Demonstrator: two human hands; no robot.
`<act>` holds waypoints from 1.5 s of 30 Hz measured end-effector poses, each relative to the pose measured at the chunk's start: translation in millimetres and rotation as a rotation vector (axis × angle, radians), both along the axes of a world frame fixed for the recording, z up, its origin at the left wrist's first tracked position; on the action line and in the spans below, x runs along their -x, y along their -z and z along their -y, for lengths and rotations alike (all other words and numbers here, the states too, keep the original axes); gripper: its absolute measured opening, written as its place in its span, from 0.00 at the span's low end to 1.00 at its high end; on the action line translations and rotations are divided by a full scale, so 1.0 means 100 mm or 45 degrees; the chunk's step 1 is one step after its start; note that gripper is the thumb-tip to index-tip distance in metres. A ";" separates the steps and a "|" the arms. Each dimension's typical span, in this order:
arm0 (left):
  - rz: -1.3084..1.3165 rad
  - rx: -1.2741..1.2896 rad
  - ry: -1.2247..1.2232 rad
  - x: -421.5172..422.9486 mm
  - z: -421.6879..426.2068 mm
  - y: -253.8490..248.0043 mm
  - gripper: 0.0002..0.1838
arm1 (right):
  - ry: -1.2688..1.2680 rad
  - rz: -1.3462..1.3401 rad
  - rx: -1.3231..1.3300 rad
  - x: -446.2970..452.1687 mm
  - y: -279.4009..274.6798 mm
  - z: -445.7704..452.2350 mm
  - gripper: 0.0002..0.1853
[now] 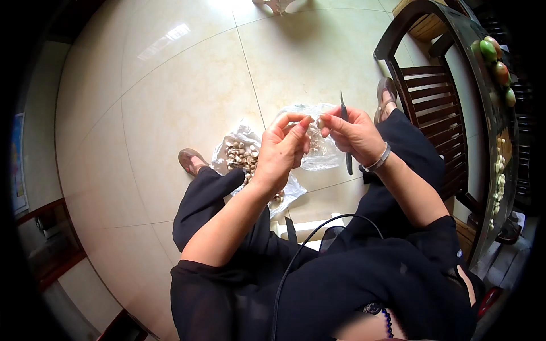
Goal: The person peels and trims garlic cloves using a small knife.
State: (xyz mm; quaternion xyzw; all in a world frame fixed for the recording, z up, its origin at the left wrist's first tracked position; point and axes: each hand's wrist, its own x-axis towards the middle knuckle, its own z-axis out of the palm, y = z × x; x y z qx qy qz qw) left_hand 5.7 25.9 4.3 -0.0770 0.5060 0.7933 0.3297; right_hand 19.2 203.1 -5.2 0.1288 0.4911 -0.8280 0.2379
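My left hand (284, 149) is closed in a pinch, thumb against forefinger. At its fingertips is a small brownish bit, too small to make out. My right hand (357, 135) faces it, with a slim black pointed tool (344, 113) held upright through its fingers. Its thumb and forefinger also pinch together around something small and pale. The two sets of fingertips are close but apart. Below and left, a white plastic bag (293, 192) lies spread on the floor under a heap of small brown mushrooms (242, 154). Behind the hands lies a clear plastic bag (327, 162) with small scraps in it.
To the right stand a dark wooden slatted chair (429, 94) and a dark table (480, 113). Green and red fruits (500, 73) and a row of pale pieces (499, 176) are on it. A black cable (307, 236) crosses my lap. Large pale tiles (170, 113) cover the floor.
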 end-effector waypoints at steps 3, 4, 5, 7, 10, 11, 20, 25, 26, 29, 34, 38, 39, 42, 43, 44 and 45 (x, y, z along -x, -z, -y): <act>-0.029 0.010 0.016 -0.01 -0.02 -0.04 0.11 | 0.014 -0.001 -0.002 0.00 0.01 0.02 0.08; -0.036 -0.014 0.036 -0.01 -0.02 -0.05 0.12 | 0.019 0.009 0.024 0.00 0.01 0.03 0.08; -0.037 -0.014 0.038 -0.02 -0.03 -0.05 0.12 | 0.020 0.008 0.024 0.00 0.01 0.03 0.08; -0.259 0.132 0.058 -0.04 -0.06 -0.03 0.16 | -0.003 0.168 0.259 0.00 0.02 0.04 0.07; -0.517 0.242 -0.028 -0.07 -0.10 0.09 0.15 | 0.001 0.201 0.315 -0.02 0.07 0.07 0.06; -0.673 0.315 -0.101 -0.08 -0.11 0.12 0.14 | 0.001 0.198 0.324 -0.03 0.07 0.08 0.06; -0.501 0.225 -0.141 -0.03 -0.07 0.03 0.10 | 0.074 0.085 0.187 -0.08 0.05 0.13 0.07; -0.458 0.180 -0.067 -0.01 -0.04 -0.09 0.10 | 0.048 -0.323 -0.310 -0.06 -0.02 0.08 0.07; -0.477 0.222 -0.040 -0.02 -0.03 -0.10 0.10 | 0.085 -0.524 -0.435 -0.06 0.02 0.08 0.08; -0.372 0.172 0.029 0.02 0.01 -0.16 0.10 | 0.130 -0.687 -0.544 -0.06 0.00 0.09 0.10; -0.533 0.262 0.060 0.00 0.00 -0.18 0.11 | 0.031 -0.616 -0.397 -0.04 -0.10 0.10 0.10; -0.677 0.368 0.032 -0.02 -0.01 -0.10 0.09 | 0.033 -0.546 -0.367 -0.05 -0.03 0.10 0.10; -0.690 0.349 0.024 -0.02 -0.02 -0.09 0.08 | -0.028 -0.483 -0.373 -0.04 -0.08 0.08 0.09; -0.559 0.210 0.012 0.00 -0.03 -0.13 0.06 | 0.034 -0.493 -0.348 -0.04 -0.11 0.07 0.07; -0.407 0.137 0.051 0.01 0.01 -0.15 0.05 | 0.042 -0.502 -0.303 -0.04 -0.10 0.08 0.07; -0.279 0.055 0.071 0.04 0.05 -0.11 0.05 | 0.044 -0.502 -0.298 -0.04 -0.09 0.08 0.07; -0.278 0.060 0.072 0.04 0.05 -0.08 0.05 | 0.061 -0.559 -0.360 -0.05 -0.08 0.09 0.07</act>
